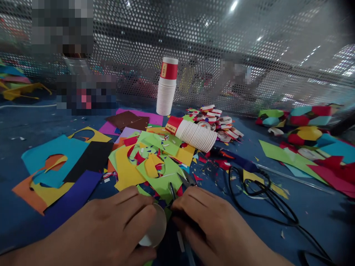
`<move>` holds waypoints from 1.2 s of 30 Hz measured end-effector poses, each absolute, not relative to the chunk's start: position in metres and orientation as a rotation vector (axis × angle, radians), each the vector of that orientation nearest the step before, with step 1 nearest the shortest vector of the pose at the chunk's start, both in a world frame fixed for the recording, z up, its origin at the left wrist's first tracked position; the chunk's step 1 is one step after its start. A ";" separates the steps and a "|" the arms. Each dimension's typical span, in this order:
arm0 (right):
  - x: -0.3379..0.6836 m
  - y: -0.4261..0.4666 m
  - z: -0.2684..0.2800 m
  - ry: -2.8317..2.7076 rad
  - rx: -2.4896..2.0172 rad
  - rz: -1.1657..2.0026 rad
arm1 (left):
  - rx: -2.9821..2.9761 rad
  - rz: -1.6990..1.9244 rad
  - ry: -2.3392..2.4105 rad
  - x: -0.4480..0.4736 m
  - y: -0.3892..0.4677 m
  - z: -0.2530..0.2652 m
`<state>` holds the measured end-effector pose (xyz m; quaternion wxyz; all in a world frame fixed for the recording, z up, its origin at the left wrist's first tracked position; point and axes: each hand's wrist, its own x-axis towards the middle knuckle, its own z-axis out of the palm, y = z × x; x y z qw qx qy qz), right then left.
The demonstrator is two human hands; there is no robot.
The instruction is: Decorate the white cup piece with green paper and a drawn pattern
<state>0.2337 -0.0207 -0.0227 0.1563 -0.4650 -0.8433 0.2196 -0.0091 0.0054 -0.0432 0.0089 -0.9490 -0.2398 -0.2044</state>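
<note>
At the front edge of the view, my left hand is closed around a round, pale piece that looks like the end of a paper cup. My fingers hide much of it. Close beside it on the right, my right hand is closed on scissors, whose dark blades point away from me, spread apart. The handles are mostly hidden under the hand. Just beyond the blades lies a cut green paper sheet on a heap of coloured scraps.
A stack of paper cups stands at the back; another cup stack lies on its side. Right of it is a blue glue gun with a looping black cable. Coloured sheets spread left. A perforated metal screen stands behind.
</note>
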 end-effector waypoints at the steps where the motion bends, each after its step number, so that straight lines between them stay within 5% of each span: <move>1: 0.234 -0.021 -0.022 -2.412 -1.333 0.624 | -2.975 -0.624 -0.756 -0.010 0.005 -0.044; 36: 0.261 -0.019 0.008 -2.237 -1.558 0.356 | -3.074 -0.358 -0.782 -0.003 0.003 -0.013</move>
